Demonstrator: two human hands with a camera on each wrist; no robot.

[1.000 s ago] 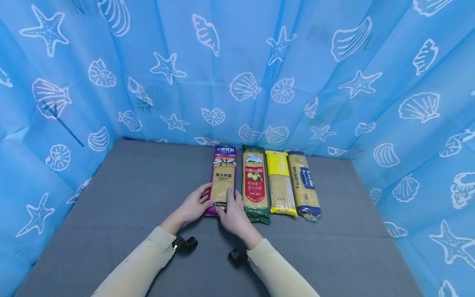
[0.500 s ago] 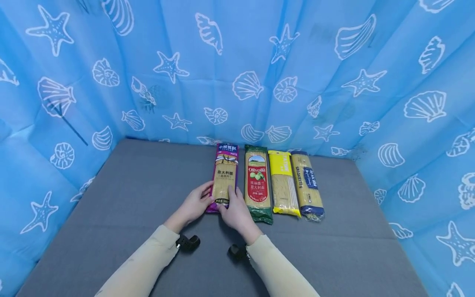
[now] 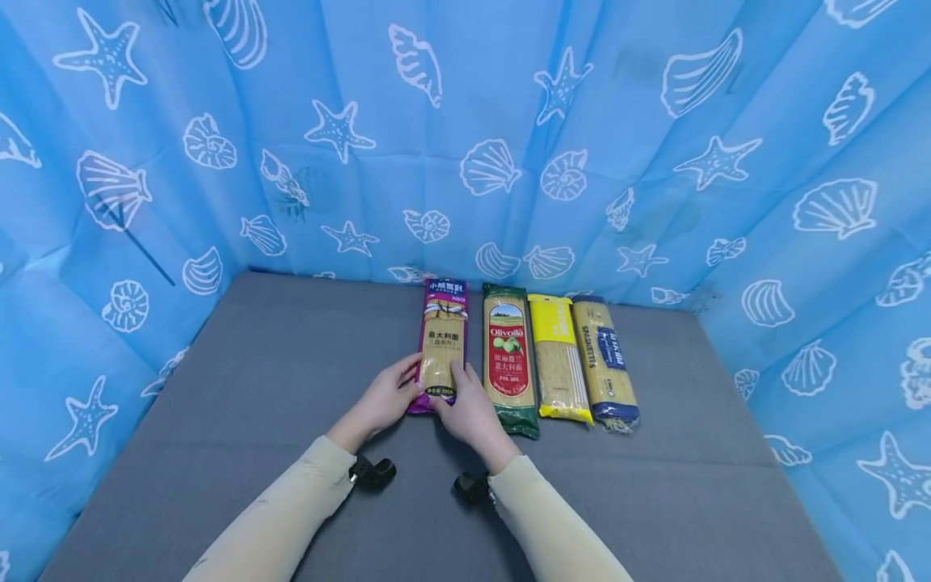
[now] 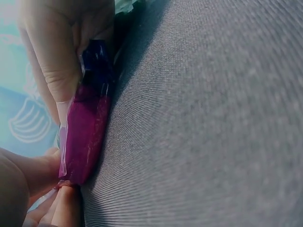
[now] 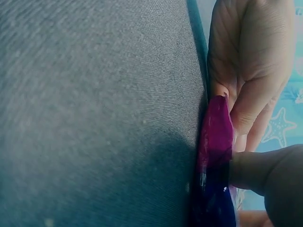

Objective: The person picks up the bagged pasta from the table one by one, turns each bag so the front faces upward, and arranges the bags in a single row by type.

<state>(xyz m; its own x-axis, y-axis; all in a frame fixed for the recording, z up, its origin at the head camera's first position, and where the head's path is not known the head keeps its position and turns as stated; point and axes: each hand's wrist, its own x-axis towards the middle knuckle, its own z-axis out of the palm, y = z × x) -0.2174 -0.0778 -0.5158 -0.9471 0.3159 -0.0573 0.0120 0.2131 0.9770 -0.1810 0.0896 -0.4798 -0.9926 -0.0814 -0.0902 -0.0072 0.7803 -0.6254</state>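
A purple-edged spaghetti packet (image 3: 442, 347) lies lengthwise on the grey cloth, leftmost in a row of packets. My left hand (image 3: 383, 402) grips its near left corner, and my right hand (image 3: 471, 411) grips the near right side, both thumbs on its upper face. In the left wrist view the packet's purple and dark blue end (image 4: 85, 132) stands close to the cloth between the two hands. The right wrist view shows that same shiny end (image 5: 218, 137), with a thumb pressing on its face. A green spaghetti packet (image 3: 509, 347) lies just right of my right hand.
Right of the green packet lie a yellow spaghetti packet (image 3: 560, 364) and a blue-labelled spaghetti packet (image 3: 605, 364), side by side. A blue curtain (image 3: 451, 145) with white shells and starfish encloses the back and sides of the grey-covered table (image 3: 291, 356).
The purple packet has shifted slightly away from me, and the gap to the green packet is a little wider. Both hands keep their grip; the head view has turned slightly.
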